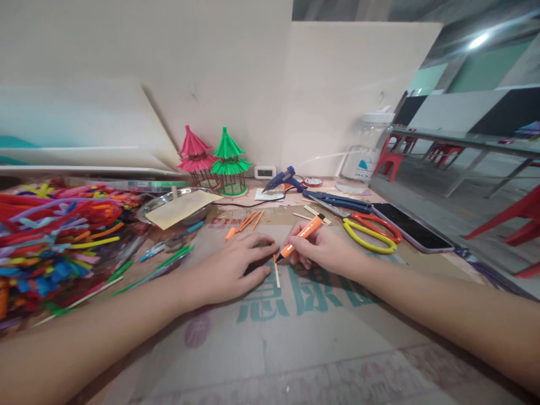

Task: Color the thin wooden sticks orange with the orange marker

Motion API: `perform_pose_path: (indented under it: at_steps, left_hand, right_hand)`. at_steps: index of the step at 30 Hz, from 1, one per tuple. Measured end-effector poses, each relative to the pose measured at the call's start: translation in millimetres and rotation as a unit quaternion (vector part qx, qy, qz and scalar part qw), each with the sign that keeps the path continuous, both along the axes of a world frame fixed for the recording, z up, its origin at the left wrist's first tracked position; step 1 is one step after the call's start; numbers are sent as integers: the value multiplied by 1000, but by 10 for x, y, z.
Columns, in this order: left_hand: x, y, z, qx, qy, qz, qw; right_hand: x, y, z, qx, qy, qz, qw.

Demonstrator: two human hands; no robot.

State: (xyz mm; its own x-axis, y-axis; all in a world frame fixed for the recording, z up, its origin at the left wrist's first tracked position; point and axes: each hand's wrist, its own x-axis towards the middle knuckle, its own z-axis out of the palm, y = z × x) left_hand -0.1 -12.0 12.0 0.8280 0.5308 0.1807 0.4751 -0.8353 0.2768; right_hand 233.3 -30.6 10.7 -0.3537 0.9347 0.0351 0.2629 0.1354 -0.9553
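Note:
An orange marker (306, 235) is held in my right hand (316, 244), its dark tip touching a thin wooden stick (277, 273). The upper part of this stick is orange and its lower part is plain. My left hand (234, 264) lies palm down on the printed cardboard (202, 360), its fingers spread, with fingertips beside the stick's upper end; whether they press on it is hard to see. Several orange sticks (248, 220) and an orange marker cap (230, 233) lie beyond my left hand. Plain sticks (310, 214) rest beyond my right hand.
Colourful pipe cleaners (54, 242) heap at left, near a metal dish (154, 202) with yellow paper. A pink pagoda (195, 152), green pagoda (230, 163), clock (265, 172) and glue gun (280, 179) stand behind. Scissors (371, 236), a phone (411, 226) and bottle (363, 154) are right.

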Motion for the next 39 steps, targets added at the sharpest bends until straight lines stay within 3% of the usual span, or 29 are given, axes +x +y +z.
perform_pose_path:
  at_steps: [5,11,17,22,29,39]
  left_hand:
    - [-12,6,-7,2,-4,-4,1000]
    - [-2,-2,6,0,-10,-3,1000]
    - [-2,4,2,-1,-12,-5,1000]
    - [5,9,1,1,-3,-4,1000]
    - [6,3,12,1,-9,-4,1000]
    - [9,-13,19,15,-2,-3,1000]
  right_hand:
    - [13,-7,12,-14,-5,20,1000]
    - [4,18,-14,14,-4,-13,1000]
    - [19,7,-4,-14,1,27,1000]
    - [12,20,-16,9,5,-4,1000]
    - [17,4,-3,-13,-8,28,999]
    - [12,7,-11,1,-2,13,1000]
